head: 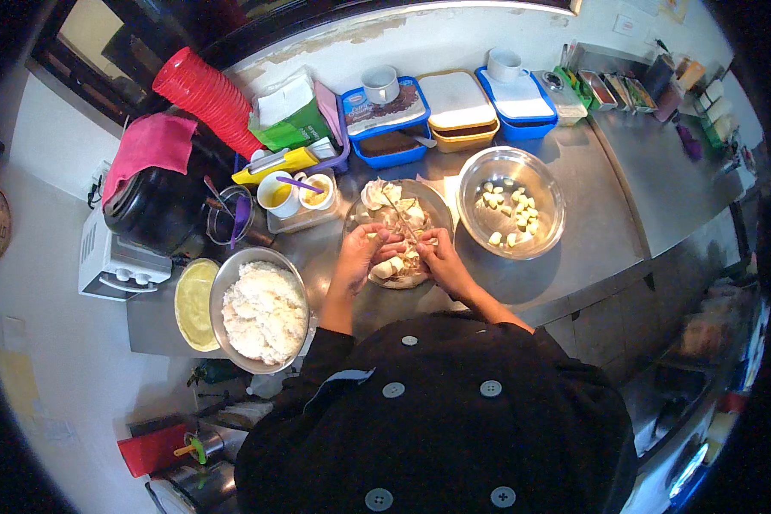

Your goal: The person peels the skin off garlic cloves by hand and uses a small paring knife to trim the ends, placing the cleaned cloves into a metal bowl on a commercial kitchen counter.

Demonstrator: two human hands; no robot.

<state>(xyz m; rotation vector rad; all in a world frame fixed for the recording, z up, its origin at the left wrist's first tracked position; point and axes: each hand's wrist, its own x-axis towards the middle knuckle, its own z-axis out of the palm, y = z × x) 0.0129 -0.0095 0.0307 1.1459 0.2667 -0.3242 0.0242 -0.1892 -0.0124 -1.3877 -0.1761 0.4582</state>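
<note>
Over a round bowl (450, 221) of garlic bulbs, cloves and papery skins, both hands work close together. My right hand (442, 257) pinches a small knife (399, 212), its thin blade pointing up and left. My left hand (365, 249) is half curled beside it, palm up; whether a clove lies in its fingers is too small to tell. Garlic bulbs (380, 193) lie at the bowl's far side, pale cloves (385, 268) at its near side. Just right stands a steel bowl (556, 215) with peeled garlic cloves (525, 209) scattered inside.
Left on the steel counter (591, 257) stand a metal bowl of white rice (263, 311), a yellowish bowl (193, 305) and two cups (277, 196) on a container. Lidded tubs (459, 106), a green napkin pack (292, 115) and stacked red baskets (202, 96) line the wall.
</note>
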